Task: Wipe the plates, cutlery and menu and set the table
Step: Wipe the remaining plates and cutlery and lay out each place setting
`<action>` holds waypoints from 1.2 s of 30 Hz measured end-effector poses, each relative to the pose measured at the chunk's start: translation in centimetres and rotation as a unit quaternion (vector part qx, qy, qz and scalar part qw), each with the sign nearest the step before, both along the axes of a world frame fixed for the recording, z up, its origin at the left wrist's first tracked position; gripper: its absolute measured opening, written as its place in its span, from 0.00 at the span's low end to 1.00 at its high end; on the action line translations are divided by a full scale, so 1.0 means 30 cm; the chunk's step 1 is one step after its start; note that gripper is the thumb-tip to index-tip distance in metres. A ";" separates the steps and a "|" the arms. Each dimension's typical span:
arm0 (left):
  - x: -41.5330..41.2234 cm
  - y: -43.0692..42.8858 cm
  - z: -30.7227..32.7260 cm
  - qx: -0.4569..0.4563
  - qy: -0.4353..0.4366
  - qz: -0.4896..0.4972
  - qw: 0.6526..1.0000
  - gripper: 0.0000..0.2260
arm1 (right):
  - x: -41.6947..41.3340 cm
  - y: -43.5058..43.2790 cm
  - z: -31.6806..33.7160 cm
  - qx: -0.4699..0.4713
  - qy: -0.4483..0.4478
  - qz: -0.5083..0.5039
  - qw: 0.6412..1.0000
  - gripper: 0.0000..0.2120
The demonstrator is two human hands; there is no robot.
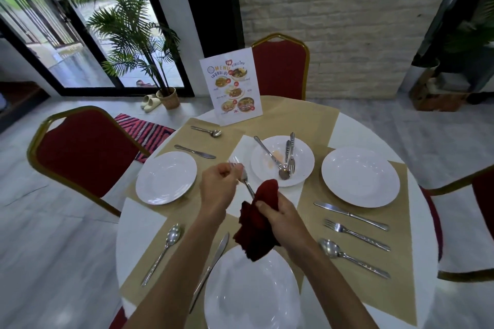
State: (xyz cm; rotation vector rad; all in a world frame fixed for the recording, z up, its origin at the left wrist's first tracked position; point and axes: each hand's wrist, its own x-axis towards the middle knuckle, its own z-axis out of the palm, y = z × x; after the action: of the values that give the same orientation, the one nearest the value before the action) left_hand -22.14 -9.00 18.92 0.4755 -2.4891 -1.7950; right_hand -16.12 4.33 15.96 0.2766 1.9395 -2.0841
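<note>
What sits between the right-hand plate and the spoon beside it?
In the head view, a knife and a fork lie between that plate and spoon.

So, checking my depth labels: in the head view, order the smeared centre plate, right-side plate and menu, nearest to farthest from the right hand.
From the right hand:
1. smeared centre plate, just ahead
2. right-side plate, to its right
3. menu, far edge

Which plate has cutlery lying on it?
The middle plate, in front of the menu: it carries cutlery and an orange smear. The left plate, right plate and nearest plate hold none.
</note>
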 end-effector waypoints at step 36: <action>-0.226 -0.327 0.003 -0.277 -0.098 -0.325 0.899 0.10 | -0.451 0.001 -0.013 0.162 0.038 0.033 0.986 0.02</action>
State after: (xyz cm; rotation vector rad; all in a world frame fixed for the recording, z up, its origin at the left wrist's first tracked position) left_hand -28.91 -18.81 19.01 -0.2590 -3.3920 -1.0504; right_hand -29.67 4.35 15.56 0.1982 2.2973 -1.7569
